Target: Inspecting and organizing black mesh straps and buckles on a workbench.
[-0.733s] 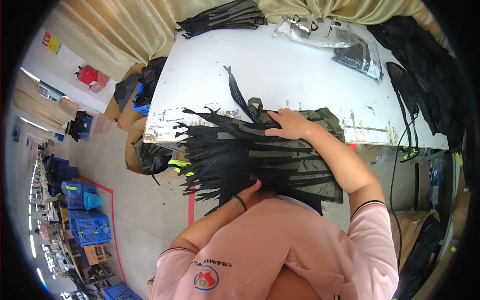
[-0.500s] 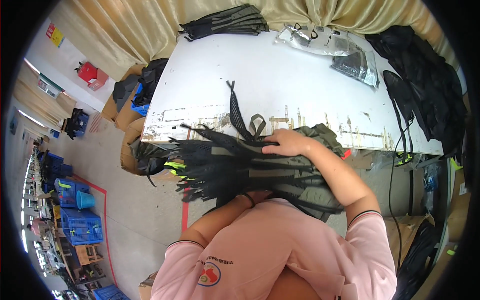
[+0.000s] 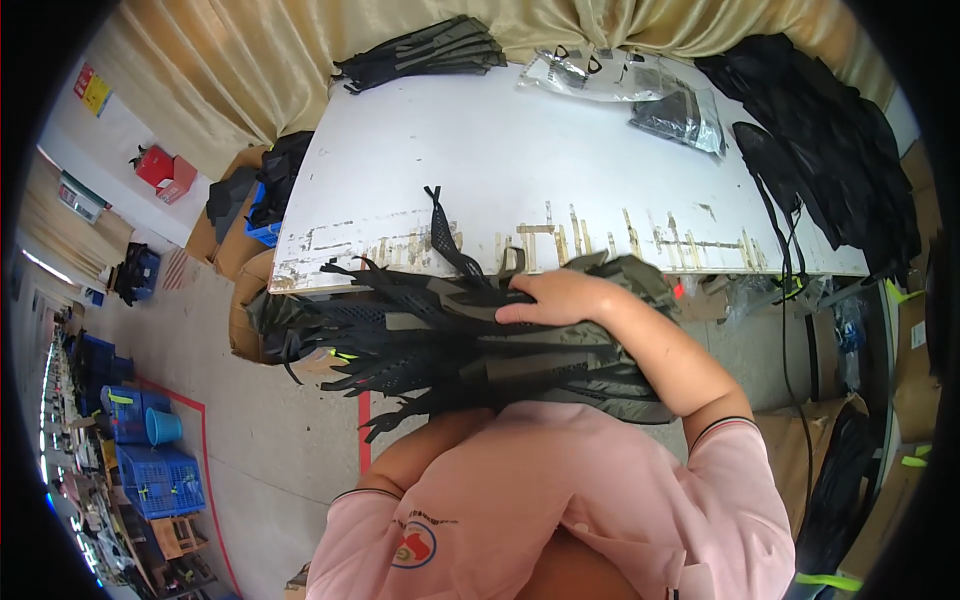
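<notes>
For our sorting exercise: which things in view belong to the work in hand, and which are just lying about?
In hand: bundle of black and olive straps; right hand on top of it; left hand hidden beneath.

Lying about: white table; strap pile; clear bags; black fabric heap; blue crates.

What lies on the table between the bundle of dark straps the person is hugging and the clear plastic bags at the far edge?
In the head view, only bare white tabletop lies between the strap bundle and the plastic bags.
</notes>
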Demonstrator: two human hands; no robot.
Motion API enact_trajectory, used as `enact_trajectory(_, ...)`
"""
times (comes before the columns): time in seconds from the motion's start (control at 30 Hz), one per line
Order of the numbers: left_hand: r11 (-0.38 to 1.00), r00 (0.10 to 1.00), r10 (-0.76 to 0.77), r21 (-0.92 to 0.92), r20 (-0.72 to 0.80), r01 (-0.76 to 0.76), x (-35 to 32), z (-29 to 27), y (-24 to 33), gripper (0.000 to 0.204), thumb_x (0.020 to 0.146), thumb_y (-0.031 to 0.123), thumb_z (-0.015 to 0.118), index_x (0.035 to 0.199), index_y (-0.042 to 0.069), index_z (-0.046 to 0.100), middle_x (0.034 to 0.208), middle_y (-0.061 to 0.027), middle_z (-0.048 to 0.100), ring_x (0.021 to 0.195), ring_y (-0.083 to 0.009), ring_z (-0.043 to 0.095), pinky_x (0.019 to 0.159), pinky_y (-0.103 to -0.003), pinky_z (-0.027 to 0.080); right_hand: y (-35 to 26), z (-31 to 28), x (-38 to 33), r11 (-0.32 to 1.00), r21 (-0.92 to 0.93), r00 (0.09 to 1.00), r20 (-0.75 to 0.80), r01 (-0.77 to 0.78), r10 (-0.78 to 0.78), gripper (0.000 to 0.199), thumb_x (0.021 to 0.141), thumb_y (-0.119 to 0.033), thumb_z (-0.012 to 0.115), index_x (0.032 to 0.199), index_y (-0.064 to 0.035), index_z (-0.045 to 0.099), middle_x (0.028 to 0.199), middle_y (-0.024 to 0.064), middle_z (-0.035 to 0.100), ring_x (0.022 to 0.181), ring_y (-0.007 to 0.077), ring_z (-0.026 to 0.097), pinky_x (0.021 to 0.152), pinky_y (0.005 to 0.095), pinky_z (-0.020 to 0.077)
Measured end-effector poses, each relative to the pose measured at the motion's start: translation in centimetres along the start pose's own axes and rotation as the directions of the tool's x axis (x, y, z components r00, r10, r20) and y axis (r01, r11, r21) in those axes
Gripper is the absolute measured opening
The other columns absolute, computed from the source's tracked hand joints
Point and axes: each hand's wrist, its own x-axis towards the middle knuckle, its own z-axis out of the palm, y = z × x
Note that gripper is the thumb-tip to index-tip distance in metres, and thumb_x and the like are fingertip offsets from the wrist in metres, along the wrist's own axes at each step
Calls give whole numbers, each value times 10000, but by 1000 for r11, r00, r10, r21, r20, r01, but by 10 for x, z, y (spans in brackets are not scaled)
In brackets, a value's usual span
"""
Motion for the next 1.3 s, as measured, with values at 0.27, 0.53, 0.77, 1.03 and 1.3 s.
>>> enact_trajectory(0.27,998,990,64,0,-122,-65,18,59,38,384,903,280,589,1239,105,527,1247,-71,549,1165,-247,503,1038,-458,361,-30,-94,-10,989,-100,988,-98,113,-123,903,802,-751,442,1215,44,552,1203,274,569,1136,382,546,992,387,409)
enact_trajectory(0.53,968,952,251,27,-177,-250,49,121,134,349,897,258,596,1205,99,550,1211,-68,575,1136,-242,527,1019,-453,384,-61,-187,-24,940,-335,905,-375,69,-200,904,783,-760,465,1161,53,579,1078,259,625,1031,362,602,912,383,454)
enact_trajectory(0.77,938,906,335,-3,-258,-347,126,158,194,319,893,238,602,1175,94,570,1179,-65,597,1111,-237,548,1002,-450,404,-13,-216,33,868,-480,770,-506,123,-389,874,751,-767,477,1107,22,591,995,259,643,959,413,612,855,451,481)
enact_trajectory(1.03,934,845,343,58,-410,-351,162,148,195,285,887,215,609,1141,87,593,1143,-61,623,1082,-231,572,983,-445,427,129,-146,171,902,-430,813,-538,-37,-222,853,850,-731,319,1379,-69,416,1437,154,386,1371,303,297,1122,531,161)
enact_trajectory(1.3,415,982,113,906,-148,88,15,108,144,381,856,183,660,1182,10,566,1100,-130,630,1042,-288,606,929,-363,472,134,-134,180,880,-472,579,-703,53,-412,634,864,-540,523,1331,-115,467,1432,140,389,1354,300,315,1114,560,157)
